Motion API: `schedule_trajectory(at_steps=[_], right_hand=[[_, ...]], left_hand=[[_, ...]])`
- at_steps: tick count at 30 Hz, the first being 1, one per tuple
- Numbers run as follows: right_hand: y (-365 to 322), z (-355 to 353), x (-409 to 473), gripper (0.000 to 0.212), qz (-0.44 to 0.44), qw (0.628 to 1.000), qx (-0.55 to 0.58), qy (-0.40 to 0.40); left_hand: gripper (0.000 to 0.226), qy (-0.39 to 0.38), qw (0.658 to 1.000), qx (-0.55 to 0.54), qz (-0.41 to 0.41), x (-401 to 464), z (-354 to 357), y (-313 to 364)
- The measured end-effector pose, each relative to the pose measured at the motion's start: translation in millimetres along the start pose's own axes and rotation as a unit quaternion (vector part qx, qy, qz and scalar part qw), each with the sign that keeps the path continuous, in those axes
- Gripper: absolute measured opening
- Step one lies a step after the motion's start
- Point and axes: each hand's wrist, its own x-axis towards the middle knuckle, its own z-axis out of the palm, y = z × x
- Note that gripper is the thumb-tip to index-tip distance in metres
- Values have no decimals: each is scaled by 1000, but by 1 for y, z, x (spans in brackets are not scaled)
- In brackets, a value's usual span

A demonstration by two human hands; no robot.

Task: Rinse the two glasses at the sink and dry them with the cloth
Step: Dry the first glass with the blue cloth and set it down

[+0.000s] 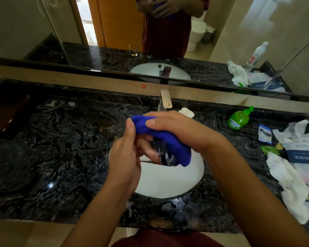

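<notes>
Over the white sink [169,184] I hold a clear glass [161,151], partly wrapped in a blue cloth [161,133]. My left hand [125,157] grips the glass from the left, thumb up against the cloth. My right hand [178,128] lies over the top and holds the cloth against the glass. Most of the glass is hidden by cloth and fingers. A second clear glass [133,49] shows only as a reflection in the mirror, upright on the counter.
The faucet [165,100] stands behind my hands, with a white soap piece [186,111] beside it. On the dark marble counter [61,148], a green pump bottle [238,119], packets and crumpled white bags [291,168] crowd the right side. Water drops lie near the front edge.
</notes>
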Motion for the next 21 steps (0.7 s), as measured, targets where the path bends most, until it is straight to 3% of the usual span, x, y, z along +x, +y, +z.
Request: schedule_trajectory(at_steps=[3,5,7,9,12,16,21], right_hand=[[14,5,1,35,-19,973,228,-34],[20,17,0,51,-35,921,385,-37],[24,29,0,60,-67,861,504,12],[29,38,2,56,-86,838,527,112],[29,39,0,56,-87,828,525,177],[19,13,-2,37,-68,809,546,207],[7,-4,-7,36,-109,824,520,196]], left_hand=[[57,0,1000,-21,-8,-1,5,-1],[52,7,999,-48,-10,0,8,-1],[48,10,997,-80,-20,3,10,-1],[49,16,995,-100,-24,6,11,-3],[55,23,994,-105,-31,7,16,-7],[54,-36,991,-122,-47,-3,25,-9],[43,-92,977,-172,-85,-13,34,-1]])
